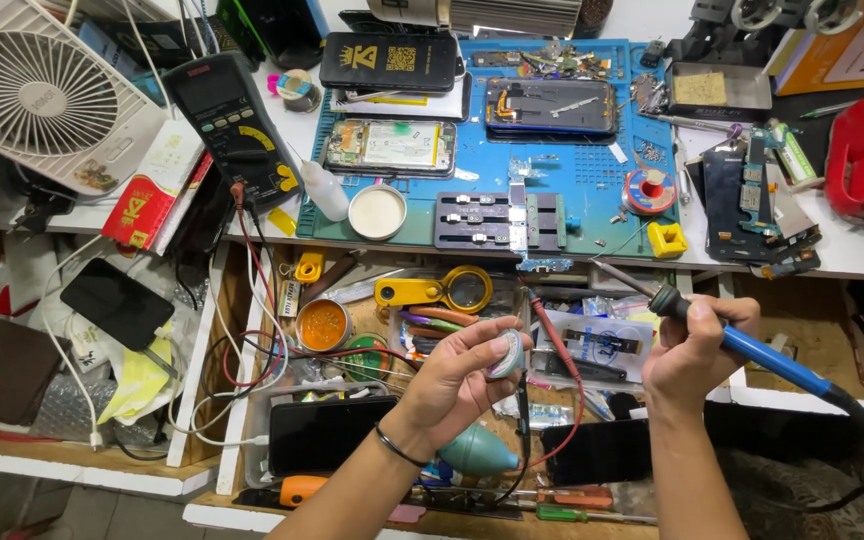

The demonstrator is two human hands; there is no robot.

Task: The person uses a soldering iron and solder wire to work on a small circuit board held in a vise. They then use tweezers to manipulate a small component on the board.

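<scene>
The soldering iron [742, 345], blue-handled with a dark collar, lies slanted across the right hand [697, 350], tip up and to the left, its cable trailing off to the lower right. That hand's fingers wrap the handle tightly, the forearm rising from the bottom edge with the wrist bent slightly inward. The left hand [457, 375], a dark band at its wrist, comes up from the lower middle, palm turned to the right, its fingers [472, 345] curled around a small round tin [507, 355] held on edge. Both hands hover over an open drawer of tools, below the desk [852, 255] where a blue work mat [572, 165] carries opened phones.
</scene>
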